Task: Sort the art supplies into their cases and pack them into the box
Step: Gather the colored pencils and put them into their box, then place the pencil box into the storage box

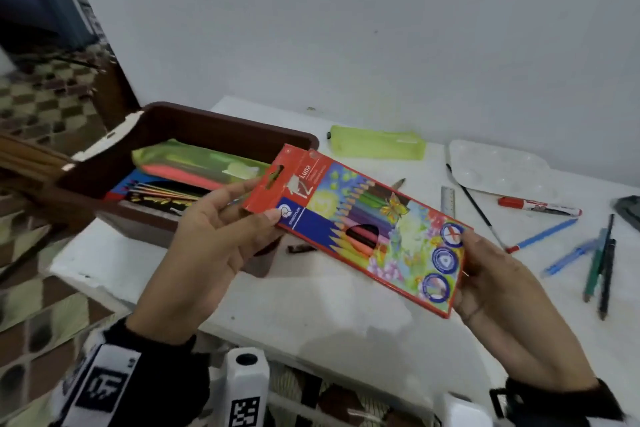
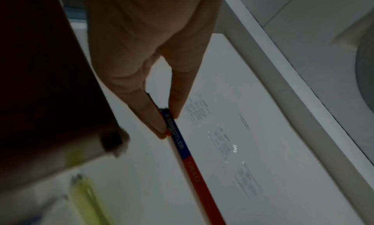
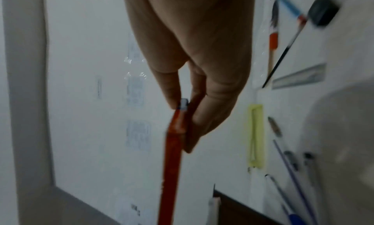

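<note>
A flat red pack of coloured pencils [image 1: 360,225] is held in the air above the white table, tilted down to the right. My left hand [image 1: 221,236] pinches its upper end by the hang tab, thumb on the printed face. My right hand [image 1: 485,274] grips the lower end. The wrist views show the pack edge-on [image 2: 182,146] [image 3: 174,148], pinched between thumb and fingers. The brown box [image 1: 187,135] lies just left of the pack; inside are a green and pink pouch [image 1: 194,163] and a dark pencil pack [image 1: 162,198].
A yellow-green pencil case [image 1: 377,142] lies by the wall. A white paint palette [image 1: 498,166], a red marker [image 1: 538,206], a metal ruler [image 1: 447,198], a thin brush [image 1: 478,211] and several pens and pencils [image 1: 595,260] are scattered on the right of the table [image 1: 311,308].
</note>
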